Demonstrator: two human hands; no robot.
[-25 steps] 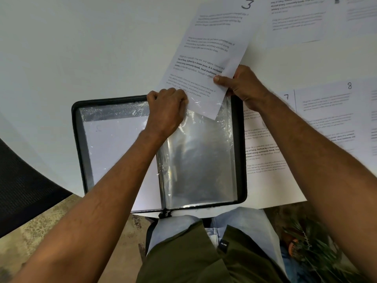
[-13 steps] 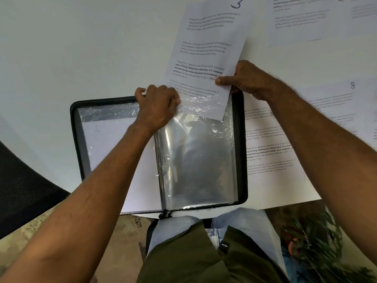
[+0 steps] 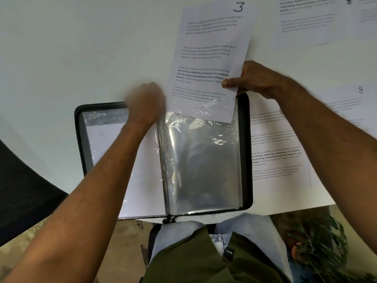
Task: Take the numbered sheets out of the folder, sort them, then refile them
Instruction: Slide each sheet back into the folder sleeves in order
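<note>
A black folder (image 3: 78, 139) lies open on the white table in front of me. Its right page is an empty clear sleeve (image 3: 204, 160). The left page holds a white sheet (image 3: 140, 176) under plastic. Sheet 3 (image 3: 208, 58) stands almost upright above the right page, its bottom edge at the sleeve's top opening. My right hand (image 3: 251, 80) pinches that sheet's right edge between thumb and fingers. Just left of the sheet, my left hand (image 3: 145, 105) is blurred, with its fingers curled at the sleeve's top corner near the spine.
More printed sheets lie on the table. One (image 3: 275, 156) is right of the folder, partly under my right arm, sheet 8 (image 3: 350, 103) is beyond it, and others (image 3: 316, 21) are at the far right. A dark mesh chair (image 3: 24, 190) is at the left and a plant (image 3: 322, 252) is at the lower right.
Sheet 3 has turned from a slant to nearly upright, with its lower edge over the sleeve's opening. My left hand has slid left along the folder's top edge.
</note>
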